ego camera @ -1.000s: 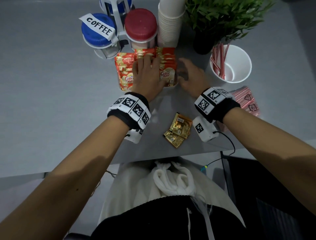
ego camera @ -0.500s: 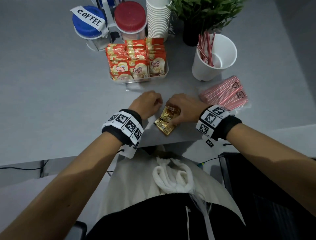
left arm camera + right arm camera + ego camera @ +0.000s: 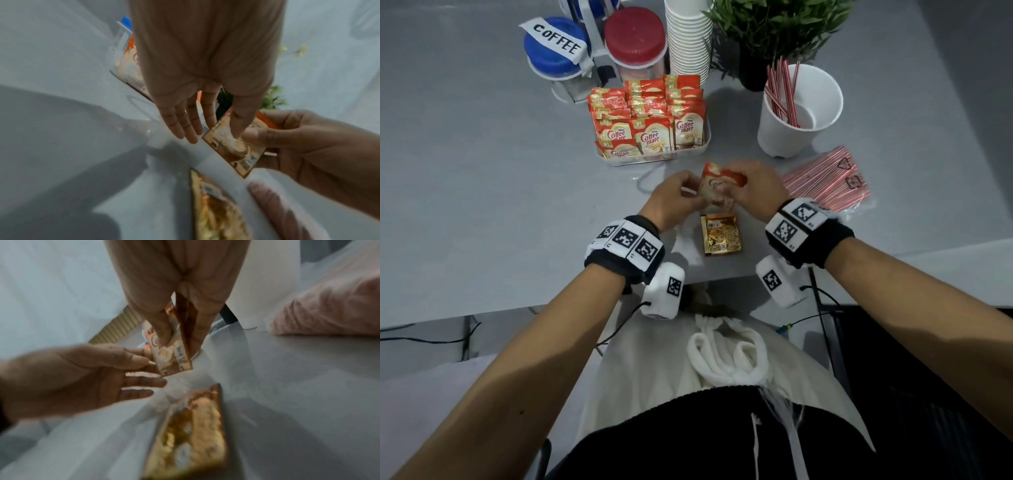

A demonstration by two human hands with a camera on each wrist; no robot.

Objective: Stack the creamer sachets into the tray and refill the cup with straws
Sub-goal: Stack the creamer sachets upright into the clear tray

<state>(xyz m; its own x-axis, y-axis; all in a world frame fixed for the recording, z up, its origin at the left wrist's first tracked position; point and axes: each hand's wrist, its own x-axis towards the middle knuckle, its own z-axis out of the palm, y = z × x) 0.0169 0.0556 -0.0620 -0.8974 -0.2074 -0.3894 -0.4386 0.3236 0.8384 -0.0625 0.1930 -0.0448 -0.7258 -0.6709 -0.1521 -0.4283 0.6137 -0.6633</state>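
Observation:
Both hands hold one creamer sachet (image 3: 717,188) just above the table, in front of the tray (image 3: 707,145). My right hand (image 3: 753,186) pinches its right side between thumb and fingers (image 3: 162,331). The thumb and forefinger of my left hand (image 3: 674,197) pinch its left edge while the other fingers (image 3: 185,126) stay straight. A small pile of sachets (image 3: 722,233) lies gold back up below my hands. Rows of sachets stand upright in the tray. The white cup (image 3: 784,137) holds several red-striped straws (image 3: 780,92). A clear pack of straws (image 3: 828,183) lies to its right front.
Behind the tray stand a blue-lidded jar (image 3: 556,51) labelled COFFEE, a red-lidded jar (image 3: 635,37), a stack of paper cups (image 3: 690,37) and a potted plant (image 3: 770,31). The table's front edge runs just behind my wrists.
My hands left the tray, came back to the loose sachets near the front edge, and now hold one sachet lifted off the pile between them.

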